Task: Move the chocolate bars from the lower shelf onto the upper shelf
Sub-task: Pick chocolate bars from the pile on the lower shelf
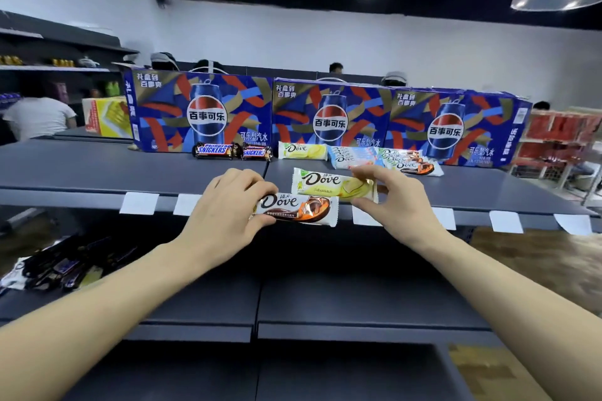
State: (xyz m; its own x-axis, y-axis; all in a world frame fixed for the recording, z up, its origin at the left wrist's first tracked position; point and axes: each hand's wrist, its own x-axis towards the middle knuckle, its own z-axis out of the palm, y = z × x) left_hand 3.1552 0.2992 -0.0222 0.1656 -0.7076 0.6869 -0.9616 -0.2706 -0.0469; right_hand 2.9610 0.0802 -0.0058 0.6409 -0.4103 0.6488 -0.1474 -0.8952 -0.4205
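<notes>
My left hand [224, 205] grips a white-and-brown Dove bar [303, 209] by its left end, level with the front edge of the upper shelf [97, 169]. My right hand [395, 197] pinches a white-and-yellow Dove bar [325, 184] by its right end, just above that shelf's front. Further back on the upper shelf lie two Snickers bars [215, 150] and several Dove bars [303, 151]. On the left of the lower shelf [358, 296] lies a blurred pile of dark wrapped bars [65, 265].
Three blue Pepsi cartons [202, 111] stand in a row along the back of the upper shelf. White price tags [139, 203] hang from its front edge. People and more shelving are behind; a red-stocked rack [560, 137] is at the right.
</notes>
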